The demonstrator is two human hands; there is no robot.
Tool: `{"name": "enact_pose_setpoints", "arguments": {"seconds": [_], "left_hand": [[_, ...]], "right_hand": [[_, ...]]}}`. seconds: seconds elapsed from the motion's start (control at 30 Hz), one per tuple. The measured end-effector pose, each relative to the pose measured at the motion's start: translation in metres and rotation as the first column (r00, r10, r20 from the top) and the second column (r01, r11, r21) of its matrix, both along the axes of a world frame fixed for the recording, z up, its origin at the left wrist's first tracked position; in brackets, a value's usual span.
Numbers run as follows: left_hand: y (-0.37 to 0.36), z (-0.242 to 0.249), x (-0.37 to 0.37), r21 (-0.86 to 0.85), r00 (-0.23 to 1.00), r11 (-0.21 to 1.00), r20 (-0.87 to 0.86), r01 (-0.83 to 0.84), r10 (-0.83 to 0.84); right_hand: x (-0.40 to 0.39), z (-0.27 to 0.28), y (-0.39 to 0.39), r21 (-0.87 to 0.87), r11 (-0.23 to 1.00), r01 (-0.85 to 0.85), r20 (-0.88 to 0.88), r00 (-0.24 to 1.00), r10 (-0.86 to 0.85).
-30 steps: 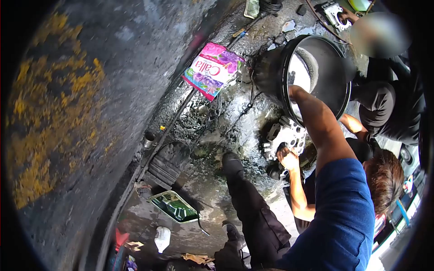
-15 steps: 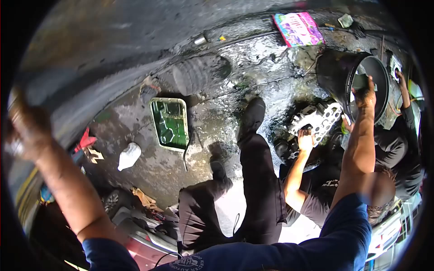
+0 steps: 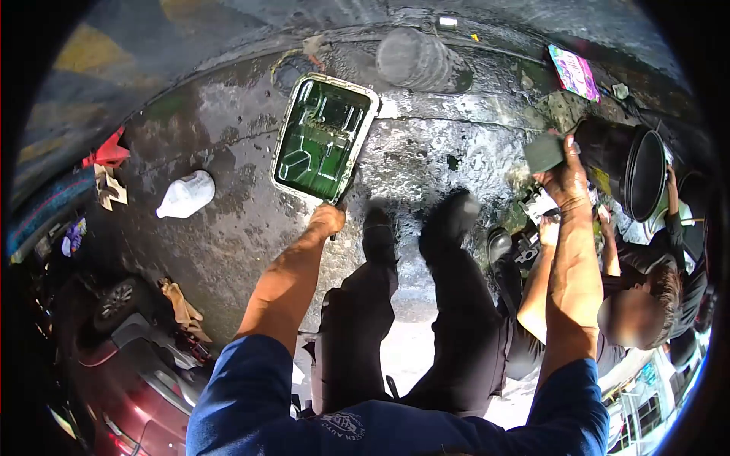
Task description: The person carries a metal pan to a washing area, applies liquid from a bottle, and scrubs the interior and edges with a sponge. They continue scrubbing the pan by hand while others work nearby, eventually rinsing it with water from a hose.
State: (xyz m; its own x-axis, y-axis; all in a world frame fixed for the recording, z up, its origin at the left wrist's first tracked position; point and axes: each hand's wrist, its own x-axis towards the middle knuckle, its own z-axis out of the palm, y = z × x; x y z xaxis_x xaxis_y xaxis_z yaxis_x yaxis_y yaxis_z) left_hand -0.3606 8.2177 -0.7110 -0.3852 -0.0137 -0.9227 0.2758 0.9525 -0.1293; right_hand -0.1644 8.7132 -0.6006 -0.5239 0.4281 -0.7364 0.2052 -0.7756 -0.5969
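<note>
My left hand (image 3: 328, 218) is closed at the lower corner of an oil pan (image 3: 283, 163), a rectangular pan with a pale rim and a wet, dark green, ribbed inside. Its open side faces me. Fingertips are partly hidden at the rim. Between the fingers and thumb of my right hand (image 3: 566, 185) is a flat grey-green scouring pad (image 3: 543, 153), held out in front of a black bucket (image 3: 608, 148). The bucket lies tipped on its side, its mouth to the right.
A co-worker (image 3: 646, 304) crouches at right, hands by a light metal part (image 3: 538, 205). A white jug (image 3: 186, 194) lies on the wet floor at left. A grey ribbed cylinder (image 3: 414, 61) and a pink packet (image 3: 574, 72) lie farther off. A dark red car (image 3: 144, 387) stands lower left.
My left hand has come down from the far left and taken hold of the oil pan, which looks larger and nearer. My right hand has drawn the scouring pad out of the bucket's mouth.
</note>
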Motion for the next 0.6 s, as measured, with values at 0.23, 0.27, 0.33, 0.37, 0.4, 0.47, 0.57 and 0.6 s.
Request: {"name": "enact_pose_setpoints", "arguments": {"seconds": [0.23,0.27,0.33,0.37,0.4,0.47,0.57,0.6], "left_hand": [[-0.035,0.004,0.029,0.397,0.948,0.881,-0.072,-0.257,0.309],[-0.038,0.018,0.024,0.374,0.961,0.902,-0.081,-0.218,0.266],[-0.059,0.033,0.015,0.342,0.981,0.928,-0.064,-0.151,0.183],[-0.072,0.043,0.01,0.355,0.992,0.93,-0.037,-0.098,0.119],[-0.085,0.047,0.007,0.348,0.999,0.937,-0.04,-0.015,0.031],[-0.109,0.052,0.004,0.392,0.995,0.915,-0.058,0.1,-0.084],[-0.136,0.044,-0.006,0.417,0.958,0.863,-0.116,0.285,-0.261],[-0.142,0.038,-0.003,0.442,0.936,0.836,-0.277,0.326,-0.218]], "right_hand": [[-0.107,-0.075,-0.175,-0.23,0.915,-0.333,-0.099,0.943,0.318],[-0.122,-0.081,-0.194,-0.202,0.9,-0.387,-0.106,0.922,0.373],[-0.146,-0.108,-0.228,0.001,0.881,-0.474,-0.049,0.879,0.473],[-0.155,-0.111,-0.243,0.244,0.782,-0.574,0.007,0.807,0.59],[-0.163,-0.113,-0.258,0.462,0.618,-0.637,0.093,0.727,0.68],[-0.164,-0.144,-0.291,0.72,0.372,-0.585,0.177,0.674,0.717],[-0.162,-0.178,-0.325,0.908,-0.268,-0.323,0.415,0.598,0.686],[-0.161,-0.197,-0.332,0.843,-0.374,-0.386,0.532,0.495,0.687]]}}
